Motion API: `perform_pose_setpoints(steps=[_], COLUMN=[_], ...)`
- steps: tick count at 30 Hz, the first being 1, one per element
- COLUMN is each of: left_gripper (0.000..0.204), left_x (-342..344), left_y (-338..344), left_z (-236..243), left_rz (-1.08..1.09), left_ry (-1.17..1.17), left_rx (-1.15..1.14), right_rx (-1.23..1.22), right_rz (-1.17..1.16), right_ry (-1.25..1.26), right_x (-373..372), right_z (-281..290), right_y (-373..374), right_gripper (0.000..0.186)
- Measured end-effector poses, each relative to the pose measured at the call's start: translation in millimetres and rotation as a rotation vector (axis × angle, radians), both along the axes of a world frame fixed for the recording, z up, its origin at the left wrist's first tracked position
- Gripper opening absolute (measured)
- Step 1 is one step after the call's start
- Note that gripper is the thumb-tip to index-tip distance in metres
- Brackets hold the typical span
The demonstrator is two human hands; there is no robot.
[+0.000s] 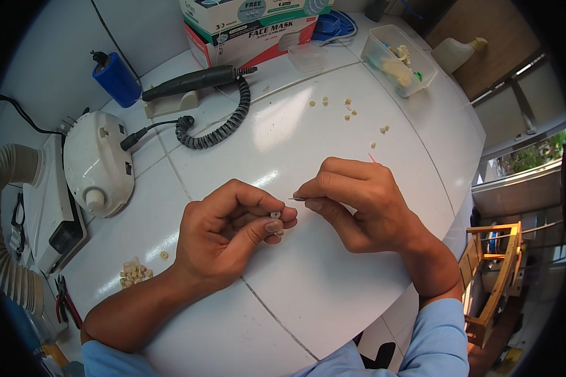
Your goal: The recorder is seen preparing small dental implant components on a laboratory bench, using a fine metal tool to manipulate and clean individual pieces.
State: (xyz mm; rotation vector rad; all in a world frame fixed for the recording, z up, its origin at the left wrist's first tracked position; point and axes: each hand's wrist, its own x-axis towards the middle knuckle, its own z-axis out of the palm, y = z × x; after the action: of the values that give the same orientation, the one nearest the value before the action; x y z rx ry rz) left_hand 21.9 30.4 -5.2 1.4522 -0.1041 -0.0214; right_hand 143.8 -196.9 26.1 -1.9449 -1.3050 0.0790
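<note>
My left hand is closed, pinching a small cream-white tooth-like piece with a dark hole between thumb and fingertips. Another pale bit shows just under the thumb. My right hand is closed on a thin tool with a pointed metal tip, which points left toward the piece but stays apart from it. A pink end shows behind the right knuckles; whether it belongs to the same tool is hidden. By my left forearm lies a heap of similar cream pieces, with a single one beside it.
Several small pieces lie scattered on the white tiled table. A handpiece with coiled cord rests on its stand, wired to a white control box. Pliers, a ribbed hose, cartons and a clear tub stand around.
</note>
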Motion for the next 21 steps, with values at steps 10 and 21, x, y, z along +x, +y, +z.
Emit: perform_pose_setpoints(steps=[10, 21], left_gripper=[0.013, 0.018], left_x=[-1, 3], left_y=[0, 1], left_z=[2, -10], left_rz=[0.009, 0.049], left_ry=[0.040, -0.108], left_rx=[0.003, 0.044], right_rx=[-0.011, 0.056], right_rz=[-0.002, 0.045], right_ry=[-0.027, -0.008], right_x=[1, -2], right_z=[0, 3], right_y=[-1, 0], right_gripper=[0.017, 0.015])
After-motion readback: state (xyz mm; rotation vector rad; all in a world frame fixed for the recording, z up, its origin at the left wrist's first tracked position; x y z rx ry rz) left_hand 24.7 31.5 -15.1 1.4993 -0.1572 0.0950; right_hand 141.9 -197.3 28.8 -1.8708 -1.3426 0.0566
